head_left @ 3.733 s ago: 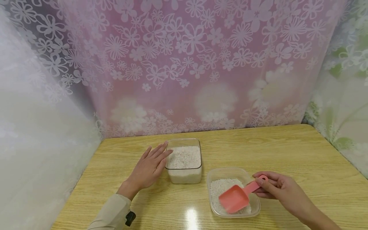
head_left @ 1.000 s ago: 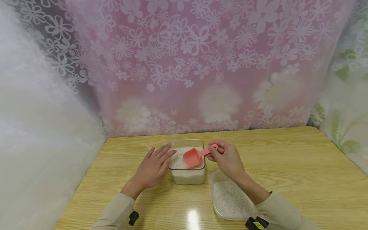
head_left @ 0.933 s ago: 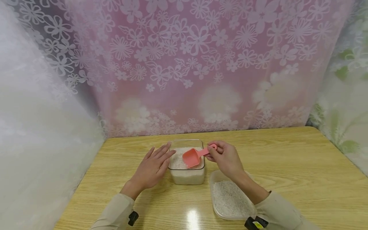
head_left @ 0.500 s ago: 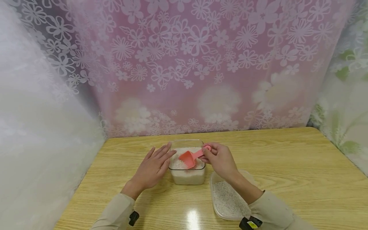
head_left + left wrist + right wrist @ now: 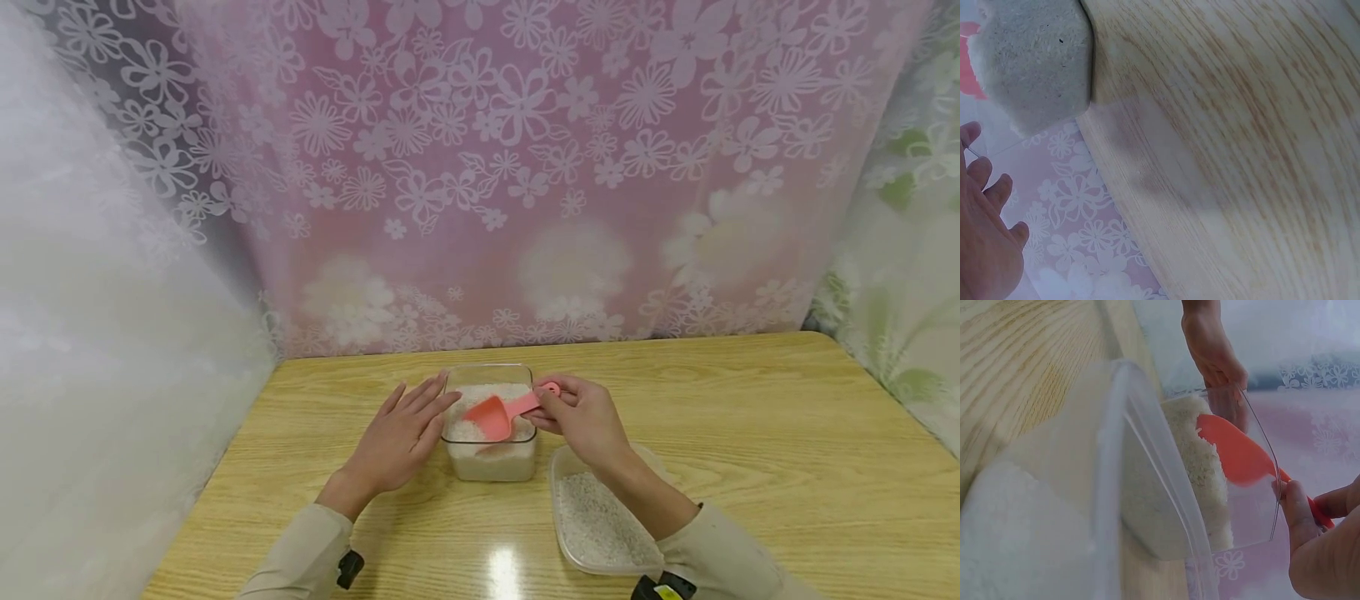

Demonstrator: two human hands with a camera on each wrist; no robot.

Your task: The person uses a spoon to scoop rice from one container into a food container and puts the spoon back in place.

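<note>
In the head view a clear square container (image 5: 491, 468) stands mid-table, part filled with white rice (image 5: 491, 390). My left hand (image 5: 393, 442) lies against its left side, fingers extended, fingertips at the rim. With my right hand (image 5: 588, 421) I pinch the handle of a pink scoop (image 5: 491, 418) between thumb and fingers. The scoop's bowl is inside the container, its front edge dug into the rice, as the right wrist view also shows with the orange-looking scoop (image 5: 1235, 453). Some grains sit at the bowl's left edge.
A translucent plastic tub (image 5: 557, 517) holding more rice stands at the front right, partly under my right forearm. The wooden table (image 5: 750, 417) reaches back to a pink floral curtain (image 5: 480, 250). Pale curtains hang at both sides.
My right hand has carried the scoop left from over the tub to the container. Over the last second the scoop has tilted and dipped into the rice. The left hand stays at the container.
</note>
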